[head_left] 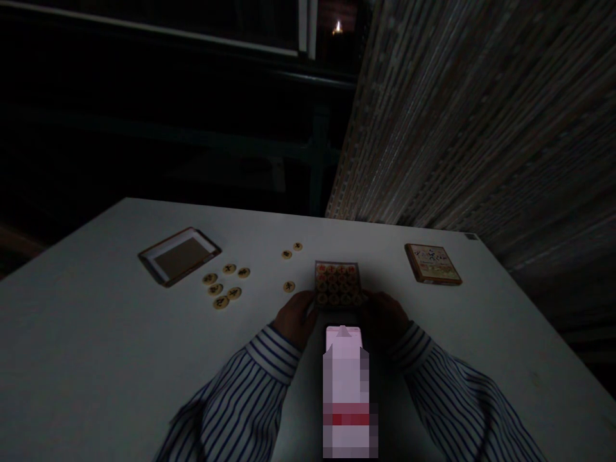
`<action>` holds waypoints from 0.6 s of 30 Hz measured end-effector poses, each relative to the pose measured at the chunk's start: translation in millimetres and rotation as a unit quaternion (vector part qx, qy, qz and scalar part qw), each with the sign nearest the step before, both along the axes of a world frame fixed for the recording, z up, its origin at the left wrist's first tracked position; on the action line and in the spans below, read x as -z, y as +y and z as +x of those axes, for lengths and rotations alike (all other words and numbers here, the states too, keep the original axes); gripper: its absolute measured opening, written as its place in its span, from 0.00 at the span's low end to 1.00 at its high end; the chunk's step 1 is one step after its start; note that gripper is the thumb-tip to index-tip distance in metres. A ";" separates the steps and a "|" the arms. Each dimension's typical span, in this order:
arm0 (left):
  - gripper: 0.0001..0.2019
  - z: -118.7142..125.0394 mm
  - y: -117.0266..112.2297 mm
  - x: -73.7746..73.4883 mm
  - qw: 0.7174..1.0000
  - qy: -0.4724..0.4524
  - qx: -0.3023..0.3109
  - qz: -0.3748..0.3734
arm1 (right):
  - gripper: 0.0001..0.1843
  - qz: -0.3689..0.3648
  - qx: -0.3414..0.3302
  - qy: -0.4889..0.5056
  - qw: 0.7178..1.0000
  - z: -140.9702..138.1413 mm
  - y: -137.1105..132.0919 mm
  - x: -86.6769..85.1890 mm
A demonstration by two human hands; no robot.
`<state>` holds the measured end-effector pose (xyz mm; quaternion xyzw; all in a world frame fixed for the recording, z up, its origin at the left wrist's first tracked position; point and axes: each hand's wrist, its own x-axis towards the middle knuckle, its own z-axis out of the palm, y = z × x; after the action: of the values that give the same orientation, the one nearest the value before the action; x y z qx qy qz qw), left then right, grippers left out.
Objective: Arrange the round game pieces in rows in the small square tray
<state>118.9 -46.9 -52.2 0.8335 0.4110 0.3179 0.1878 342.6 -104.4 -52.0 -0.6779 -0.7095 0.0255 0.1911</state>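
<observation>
A small open box (338, 282) filled with round game discs sits on the white table (96, 346) in front of me. My left hand (296, 317) curls against the box's near left corner. My right hand (385, 316) rests closed at its near right corner. Both hands touch the box from either side. Several loose round discs (225, 285) with dark marks lie to the left, and three more (289, 269) lie closer to the box. The scene is very dim.
A flat box lid or tray (179, 255) with a brown inside lies at the left. A printed square box cover (432, 263) lies at the right. A brick wall (481, 115) rises behind the table's far right edge. A blurred pink patch hides the near centre.
</observation>
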 end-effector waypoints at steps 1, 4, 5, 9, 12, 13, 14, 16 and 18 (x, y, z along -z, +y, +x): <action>0.15 -0.3 -0.2 -1.4 1.000 0.005 0.001 0.001 | 0.21 0.000 0.000 0.000 1.000 0.0 0.0 -0.3; 0.14 -1.0 -0.4 -3.9 1.000 0.009 0.008 -0.001 | 0.22 -0.001 -0.001 0.004 1.000 0.3 0.1 -0.5; 0.14 -1.2 -0.3 -4.0 1.000 0.008 0.011 0.000 | 0.22 -0.002 -0.001 0.004 1.000 0.5 0.2 -0.3; 0.14 -1.0 -0.3 -2.4 1.000 -0.003 0.012 0.011 | 0.21 -0.001 -0.005 0.000 1.000 0.7 0.4 0.0; 0.13 -0.2 -1.1 -2.7 1.000 -0.006 0.006 0.011 | 0.22 -0.002 -0.006 0.004 1.000 -0.1 -0.1 -1.1; 0.13 0.0 -1.4 -3.3 1.000 -0.007 0.005 0.011 | 0.22 -0.003 -0.004 0.007 1.000 -0.3 -0.2 -1.4; 0.13 0.2 -1.8 -4.0 1.000 -0.008 0.004 0.010 | 0.22 -0.004 -0.003 0.009 1.000 -0.3 -0.3 -1.4; 0.13 0.4 -2.4 -5.9 1.000 -0.017 -0.004 0.008 | 0.24 0.001 -0.001 0.016 1.000 0.6 -0.1 0.1; 0.12 0.0 -2.9 -8.6 0.999 -0.040 -0.024 0.003 | 0.25 0.020 -0.008 0.025 0.999 2.1 1.0 3.4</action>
<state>118.9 -49.8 -43.6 0.8105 0.4221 0.3569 0.1940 344.7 -103.5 -55.4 -0.6674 -0.7101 0.0294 0.2224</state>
